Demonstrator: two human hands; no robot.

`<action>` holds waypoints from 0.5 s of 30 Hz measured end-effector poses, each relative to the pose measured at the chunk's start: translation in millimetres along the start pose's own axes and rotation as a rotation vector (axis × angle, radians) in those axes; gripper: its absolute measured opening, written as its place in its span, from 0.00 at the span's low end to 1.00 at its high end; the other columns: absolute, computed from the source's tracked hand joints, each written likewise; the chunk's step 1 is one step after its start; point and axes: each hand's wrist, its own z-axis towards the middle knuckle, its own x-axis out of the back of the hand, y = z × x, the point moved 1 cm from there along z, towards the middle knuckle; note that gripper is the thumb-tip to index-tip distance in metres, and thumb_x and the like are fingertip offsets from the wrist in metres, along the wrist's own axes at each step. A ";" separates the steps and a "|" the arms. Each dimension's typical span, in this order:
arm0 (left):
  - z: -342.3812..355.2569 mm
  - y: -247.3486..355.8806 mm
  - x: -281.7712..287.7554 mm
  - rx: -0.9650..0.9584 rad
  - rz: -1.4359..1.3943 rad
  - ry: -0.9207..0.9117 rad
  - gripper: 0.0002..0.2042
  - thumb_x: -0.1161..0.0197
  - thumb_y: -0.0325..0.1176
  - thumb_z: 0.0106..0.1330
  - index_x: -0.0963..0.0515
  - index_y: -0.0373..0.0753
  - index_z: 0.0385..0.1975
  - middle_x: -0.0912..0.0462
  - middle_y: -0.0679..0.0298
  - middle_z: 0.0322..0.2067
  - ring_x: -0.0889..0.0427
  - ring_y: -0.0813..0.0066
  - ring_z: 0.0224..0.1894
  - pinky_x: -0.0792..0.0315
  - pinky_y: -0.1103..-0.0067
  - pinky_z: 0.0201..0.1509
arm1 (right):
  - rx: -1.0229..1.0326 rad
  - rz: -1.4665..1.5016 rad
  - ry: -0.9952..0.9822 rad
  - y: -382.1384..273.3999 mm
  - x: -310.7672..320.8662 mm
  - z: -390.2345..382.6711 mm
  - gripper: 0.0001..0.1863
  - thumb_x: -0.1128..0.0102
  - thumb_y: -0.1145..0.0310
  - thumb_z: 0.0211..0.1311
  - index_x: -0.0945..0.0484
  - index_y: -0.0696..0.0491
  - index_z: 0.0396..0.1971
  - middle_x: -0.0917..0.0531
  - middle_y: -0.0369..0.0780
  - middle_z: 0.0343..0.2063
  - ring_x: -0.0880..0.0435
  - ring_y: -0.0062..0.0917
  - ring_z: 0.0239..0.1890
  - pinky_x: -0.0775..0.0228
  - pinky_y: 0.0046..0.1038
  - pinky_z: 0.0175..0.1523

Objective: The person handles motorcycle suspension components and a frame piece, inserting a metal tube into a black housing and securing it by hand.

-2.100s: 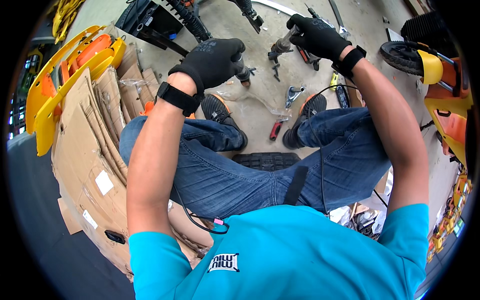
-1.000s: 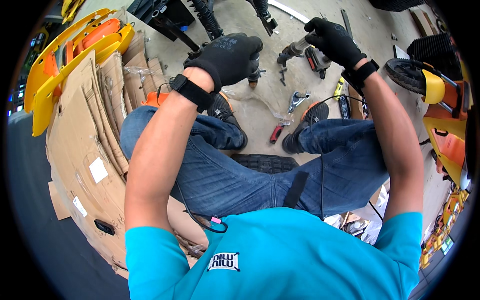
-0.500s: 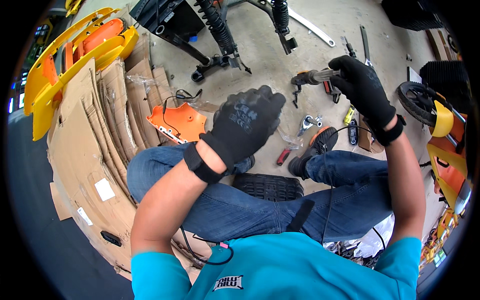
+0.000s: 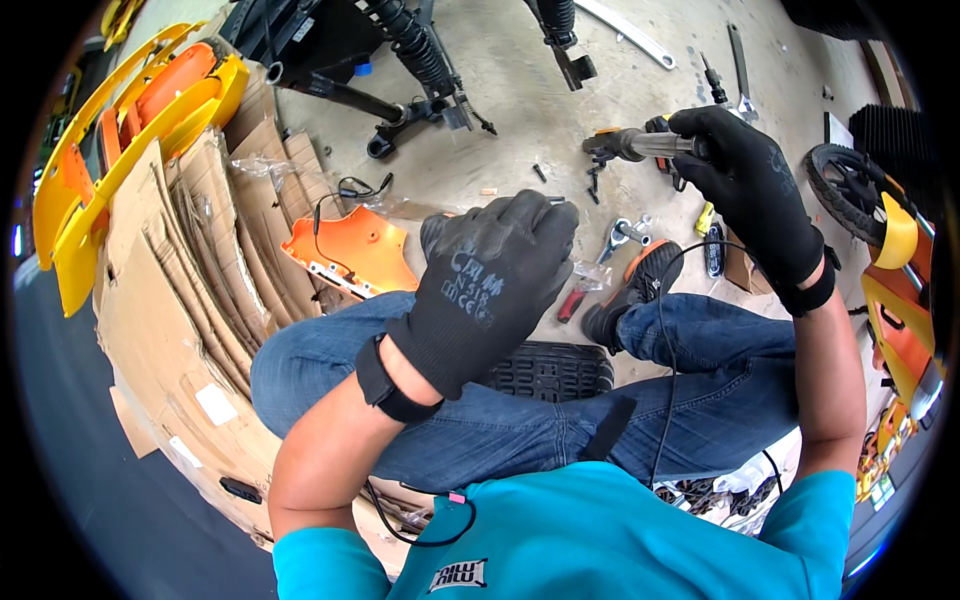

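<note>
Both my hands wear black gloves. My left hand [image 4: 497,285] is closed, its back toward me, above my bent legs; a small dark end shows by its fingertips, and I cannot tell whether it is held. My right hand [image 4: 735,175] grips a grey, shiny cylindrical tool [image 4: 632,146], which points left over the floor. Several dark bolts [image 4: 540,173] lie below and left of the tool's tip. Beyond the left hand is an orange plastic cover [image 4: 365,243] with a cable across it.
Flattened cardboard [image 4: 190,330] is stacked at left, with yellow-and-orange body panels [image 4: 150,140] on it. A black frame with shock absorbers [image 4: 405,45] stands ahead. A ratchet wrench [image 4: 622,238], a red-handled tool [image 4: 571,305] and a long wrench [image 4: 740,70] lie on the floor. A wheel [image 4: 843,195] is at right.
The view has shifted slightly. My right hand still holds the tool, which now hovers a little apart from the bolts; more bolts show on the floor. My left hand stays closed.
</note>
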 end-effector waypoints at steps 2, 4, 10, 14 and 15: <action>-0.6 0.3 1.3 -0.001 -0.018 -0.013 0.21 0.32 0.30 0.59 0.22 0.41 0.54 0.19 0.61 0.38 0.17 0.63 0.37 0.24 0.68 0.39 | -0.040 0.014 -0.001 1.0 0.2 -1.4 0.17 0.34 0.74 0.64 0.21 0.56 0.52 0.21 0.40 0.30 0.24 0.24 0.29 0.28 0.28 0.38; -0.4 -0.2 0.5 -0.025 0.000 0.008 0.22 0.31 0.31 0.60 0.22 0.41 0.55 0.19 0.61 0.39 0.17 0.63 0.38 0.24 0.69 0.39 | -0.042 0.001 0.000 0.6 2.0 -1.4 0.17 0.34 0.74 0.63 0.21 0.56 0.52 0.21 0.41 0.31 0.24 0.25 0.30 0.28 0.28 0.39; 1.2 2.3 5.6 0.010 -0.045 -0.046 0.22 0.31 0.32 0.61 0.23 0.40 0.57 0.18 0.58 0.42 0.17 0.61 0.40 0.23 0.67 0.42 | -0.055 0.021 -0.005 2.2 4.2 -2.7 0.17 0.32 0.73 0.62 0.21 0.56 0.51 0.21 0.42 0.31 0.23 0.28 0.32 0.28 0.30 0.41; 3.1 3.3 4.7 0.011 -0.032 -0.013 0.24 0.29 0.30 0.59 0.23 0.39 0.57 0.17 0.56 0.45 0.16 0.58 0.42 0.22 0.67 0.44 | -0.043 0.039 0.006 -2.3 4.7 -2.4 0.15 0.31 0.72 0.61 0.21 0.57 0.47 0.22 0.41 0.29 0.23 0.29 0.31 0.28 0.31 0.40; 2.2 3.2 3.7 0.008 -0.022 -0.009 0.24 0.28 0.30 0.58 0.23 0.39 0.57 0.18 0.56 0.46 0.16 0.57 0.42 0.22 0.67 0.44 | -0.041 0.032 0.008 -2.7 5.4 -2.9 0.15 0.31 0.72 0.61 0.21 0.57 0.47 0.22 0.41 0.29 0.23 0.29 0.31 0.28 0.32 0.40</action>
